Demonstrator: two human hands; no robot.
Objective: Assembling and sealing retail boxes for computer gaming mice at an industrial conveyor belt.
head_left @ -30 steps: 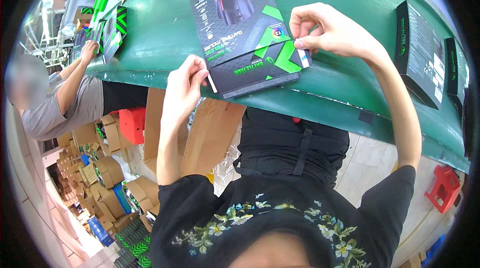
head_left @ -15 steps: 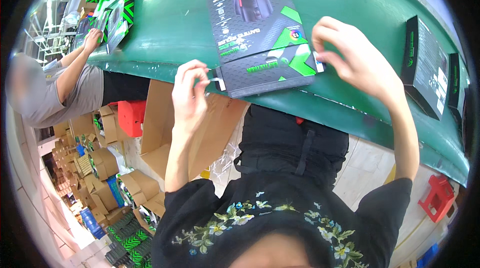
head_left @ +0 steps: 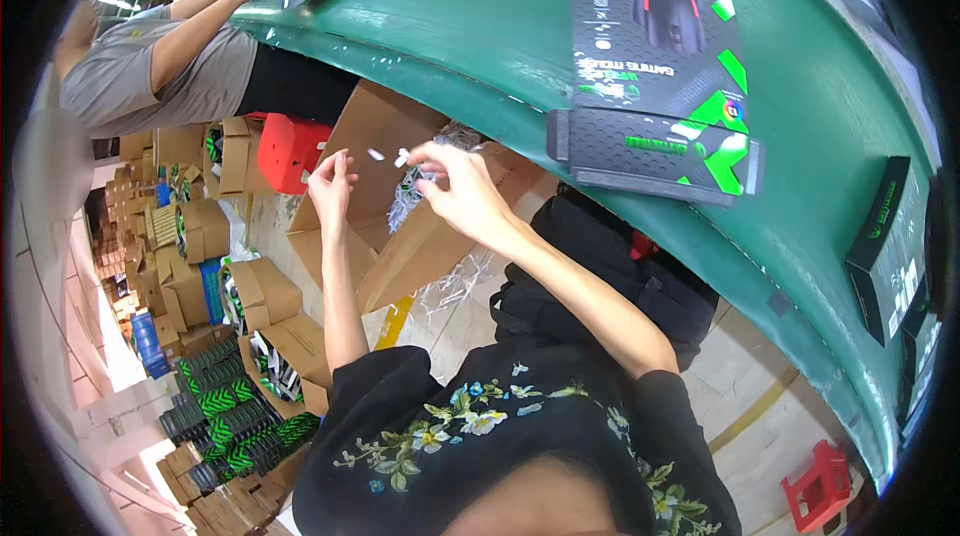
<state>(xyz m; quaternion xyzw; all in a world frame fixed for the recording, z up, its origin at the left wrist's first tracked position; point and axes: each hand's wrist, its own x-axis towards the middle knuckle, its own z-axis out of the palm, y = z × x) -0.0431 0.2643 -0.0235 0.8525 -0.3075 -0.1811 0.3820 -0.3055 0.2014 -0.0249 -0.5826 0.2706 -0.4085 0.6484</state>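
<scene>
My left hand (head_left: 333, 186) is raised over an open cardboard carton (head_left: 335, 241), its fingers loosely bent and parted. Just right of it, a small white scrap (head_left: 375, 154) hangs in the air, touching neither hand. My right hand (head_left: 465, 191) reaches across over the same carton with its fingers apart. Another white scrap (head_left: 402, 158) is right at its fingertips; whether it still touches them is hard to see. On the green table (head_left: 470, 26) lies a flattened black and green mouse box (head_left: 650, 76), printed side up, its flaps toward me, untouched by either hand.
Shredded white strips (head_left: 405, 204) lie in the carton. More black boxes (head_left: 885, 251) stand at the table's right end. A co-worker in a grey shirt (head_left: 165, 66) handles packages at the left. A red stool (head_left: 818, 486) and a red bin (head_left: 290, 151) are on the floor.
Both hands have left the box flaps and moved over the carton, the right one crossing leftward. White scraps have come away with them. My view has turned left.
</scene>
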